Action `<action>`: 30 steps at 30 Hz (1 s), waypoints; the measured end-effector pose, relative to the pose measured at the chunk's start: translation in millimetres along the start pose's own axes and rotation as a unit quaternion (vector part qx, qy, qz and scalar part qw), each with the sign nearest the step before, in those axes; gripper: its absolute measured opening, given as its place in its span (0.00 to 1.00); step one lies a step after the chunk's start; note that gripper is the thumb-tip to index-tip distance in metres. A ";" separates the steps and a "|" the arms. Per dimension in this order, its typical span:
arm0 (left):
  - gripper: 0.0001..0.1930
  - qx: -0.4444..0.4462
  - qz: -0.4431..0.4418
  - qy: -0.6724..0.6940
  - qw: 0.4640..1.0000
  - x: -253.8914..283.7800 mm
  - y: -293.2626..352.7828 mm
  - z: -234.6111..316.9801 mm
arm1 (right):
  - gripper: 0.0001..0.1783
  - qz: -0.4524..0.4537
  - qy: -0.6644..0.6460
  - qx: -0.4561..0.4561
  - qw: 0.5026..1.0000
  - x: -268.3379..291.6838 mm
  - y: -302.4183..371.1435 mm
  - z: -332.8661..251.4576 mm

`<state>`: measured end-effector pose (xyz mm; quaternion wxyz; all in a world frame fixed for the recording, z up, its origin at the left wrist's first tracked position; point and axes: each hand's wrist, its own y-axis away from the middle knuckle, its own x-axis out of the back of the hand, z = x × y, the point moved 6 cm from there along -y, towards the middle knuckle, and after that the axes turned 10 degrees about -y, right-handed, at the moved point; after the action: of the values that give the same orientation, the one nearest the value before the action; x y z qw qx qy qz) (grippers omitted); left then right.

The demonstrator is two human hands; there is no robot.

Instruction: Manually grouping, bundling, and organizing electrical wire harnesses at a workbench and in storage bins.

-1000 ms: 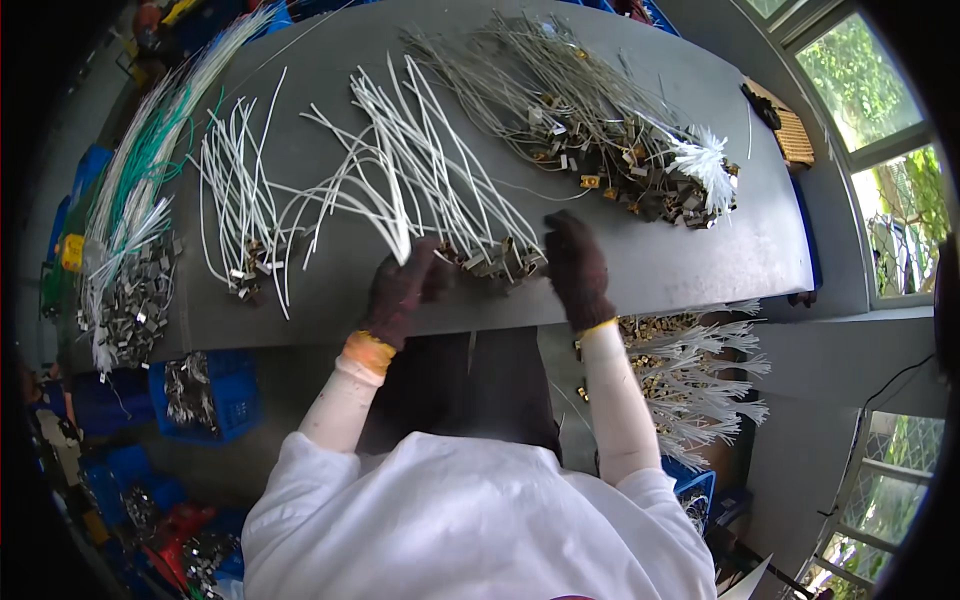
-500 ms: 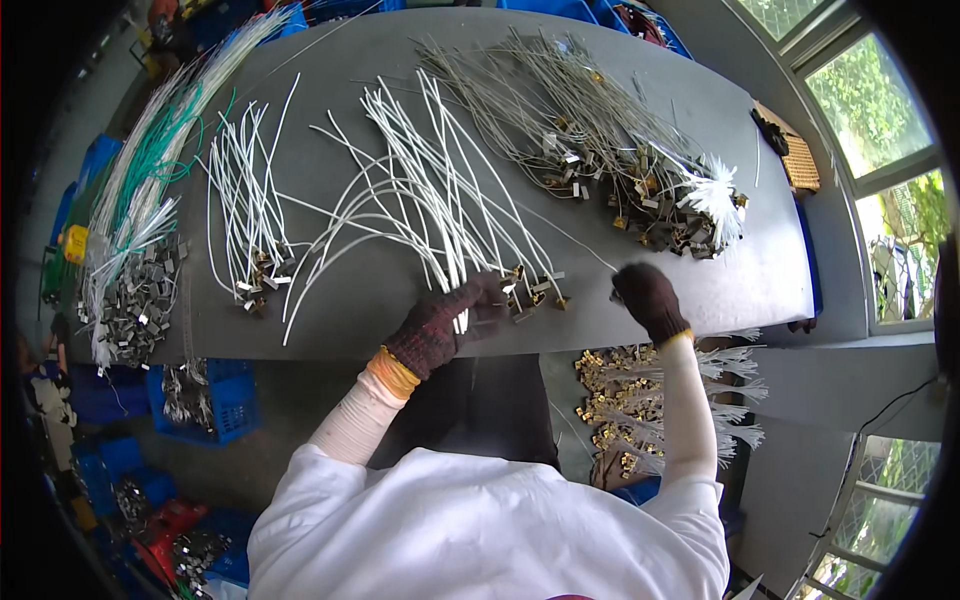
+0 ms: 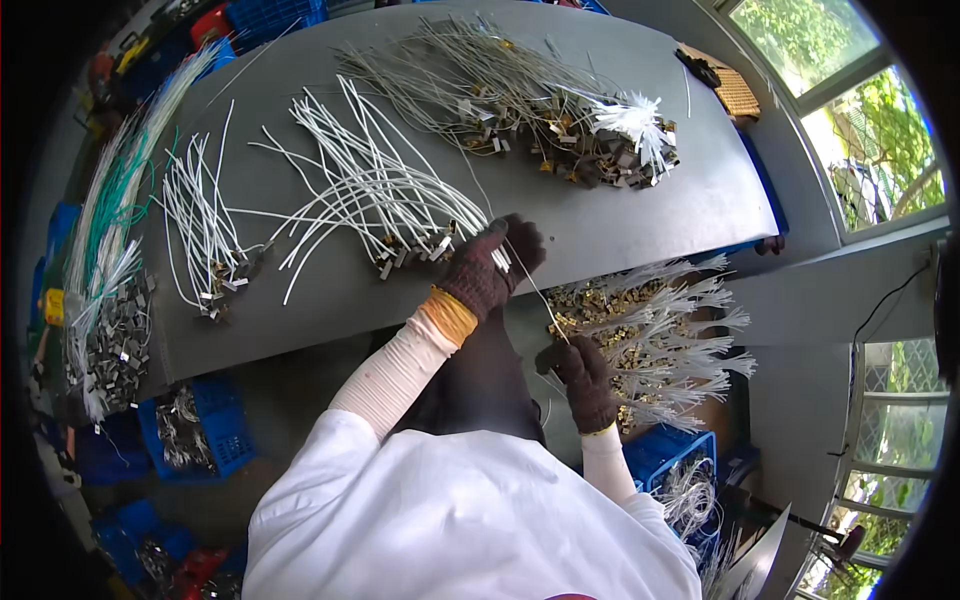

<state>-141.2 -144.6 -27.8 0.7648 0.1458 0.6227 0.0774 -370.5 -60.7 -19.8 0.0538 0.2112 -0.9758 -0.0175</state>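
Left hand: I have it gloved at the near edge of the worktop, fingers closed round white cables, whose cut ends poke out past the palm.
Right hand: gloved too, off the worktop and nearer the body; its fingers are pinched narrow on a thin strand.
Thin strand: I can follow it from the right fingers up across the left hand and onto the worktop (the pinch itself is small on my view).
White cables: they fan away to the far left from the left hand, with small metal clips lying just beside it.
Smaller white bunch: farther left, apart from the first.
Grey cable heap: across the worktop's far side, a pale tuft on its right end.
Green strands: at my far left, among pale ones.
Brass-ended bundles: beyond the near edge, just right of the right hand.
Blue crate: below the worktop, left.
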 end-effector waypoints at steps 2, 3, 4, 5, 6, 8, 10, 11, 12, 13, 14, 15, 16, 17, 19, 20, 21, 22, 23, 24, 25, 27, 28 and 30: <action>0.12 0.002 -0.036 -0.028 0.999 10.9 -7.4 11.5 | 0.11 0.006 -0.054 -0.047 0.997 -11.0 3.8 -10.4; 0.12 0.014 -0.077 -0.054 0.995 8.0 -8.9 11.0 | 0.11 0.005 -0.055 -0.044 0.998 -3.2 13.3 5.5; 0.11 0.013 -0.015 -0.113 0.993 -6.9 -2.1 8.9 | 0.11 -0.017 0.047 -0.076 0.996 9.0 29.6 40.0; 0.11 0.005 -0.014 -0.115 0.993 -20.9 4.3 12.5 | 0.11 -0.049 0.147 -0.107 0.982 11.8 35.8 60.9; 0.10 -0.012 0.029 -0.154 0.988 -19.5 12.9 23.6 | 0.14 -0.076 -0.020 -0.174 0.982 -8.5 33.6 13.4; 0.10 -0.070 0.003 -0.145 0.987 -4.6 5.6 50.9 | 0.14 -0.099 -0.074 -0.224 0.967 -6.5 48.2 -29.3; 0.09 -0.116 -0.017 -0.200 0.973 -14.8 0.5 84.4 | 0.14 -0.108 -0.126 -0.273 0.948 6.0 70.9 -24.7; 0.10 -0.115 -0.009 -0.164 0.980 -9.1 3.5 106.1 | 0.14 -0.138 -0.104 -0.259 0.950 10.1 78.3 -10.9; 0.10 -0.122 -0.002 -0.185 0.975 -10.0 6.5 121.3 | 0.14 -0.156 -0.082 -0.235 0.956 17.0 91.1 -0.6; 0.11 -0.114 -0.012 -0.176 0.978 -21.7 14.3 130.2 | 0.14 -0.161 -0.081 -0.233 0.956 23.2 102.7 11.3; 0.12 -0.121 -0.024 -0.179 0.976 -22.5 16.7 142.1 | 0.14 -0.171 -0.048 -0.210 0.961 27.5 110.9 21.8; 0.13 -0.126 -0.036 -0.184 0.974 -22.4 18.3 153.4 | 0.14 -0.180 -0.017 -0.186 0.966 30.2 115.9 26.9; 0.13 -0.131 -0.036 -0.184 0.974 -20.4 18.8 161.0 | 0.15 -0.184 0.037 -0.151 0.971 34.9 118.2 25.2; 0.12 -0.137 -0.050 -0.189 0.971 -19.6 20.0 168.0 | 0.15 -0.188 0.037 -0.148 0.970 36.6 120.1 27.8; 0.11 -0.144 -0.062 -0.191 0.969 -19.3 21.1 172.6 | 0.16 -0.173 0.069 -0.188 0.964 43.6 122.2 32.7; 0.12 -0.144 -0.054 -0.189 0.970 -17.3 20.9 174.0 | 0.15 -0.179 0.065 -0.194 0.962 46.7 123.0 32.4; 0.13 -0.143 -0.045 -0.186 0.971 -14.8 20.3 174.9 | 0.15 -0.181 0.066 -0.195 0.962 51.5 123.9 35.6; 0.14 -0.142 -0.046 -0.177 0.973 -11.9 16.9 174.7 | 0.10 -0.216 0.126 -0.133 0.959 53.4 123.9 34.4; 0.14 -0.144 -0.045 -0.176 0.973 -9.3 15.5 174.8 | 0.06 -0.249 0.185 -0.071 0.948 53.7 125.0 33.5; 0.14 -0.144 -0.043 -0.173 0.973 -7.4 15.3 174.1 | 0.06 -0.251 0.185 -0.071 0.948 51.0 122.1 27.8; 0.14 -0.144 -0.040 -0.171 0.974 -4.9 14.6 173.7 | 0.06 -0.246 0.201 -0.040 0.947 45.6 116.0 12.3; 0.12 -0.145 -0.035 -0.149 0.978 -5.0 13.9 173.2 | 0.09 -0.241 0.217 -0.010 0.946 43.4 112.6 7.1; 0.12 -0.142 -0.036 -0.152 0.977 -7.1 15.5 172.2 | 0.09 -0.242 0.263 0.107 0.928 40.4 114.1 3.7; 0.12 -0.140 -0.036 -0.155 0.977 -8.1 18.3 169.9 | 0.09 -0.240 0.305 0.223 0.894 36.8 120.2 -1.8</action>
<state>23.9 -151.3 16.5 0.8673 0.0250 0.4841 0.1129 -453.0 33.5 -7.7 0.2948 0.4402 -0.8095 0.2532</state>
